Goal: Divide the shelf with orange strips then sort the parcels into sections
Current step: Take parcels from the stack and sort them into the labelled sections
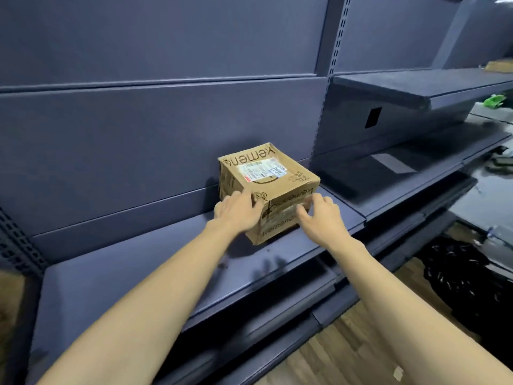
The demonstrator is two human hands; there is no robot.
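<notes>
A brown cardboard parcel (273,187) with printed lettering and a white shipping label on top rests on the dark grey shelf (133,276), near the shelf's right end and turned corner-on toward me. My left hand (238,211) lies flat against the parcel's left front face. My right hand (322,215) touches its right front face with fingers spread. Neither hand wraps around the box. No orange strips show anywhere in view.
A perforated upright post (331,79) separates this bay from the bay to the right, which has a higher shelf (422,87) and a lower shelf (394,173). Dark bundles (466,273) lie on the wooden floor at right. A green item (494,100) sits far right.
</notes>
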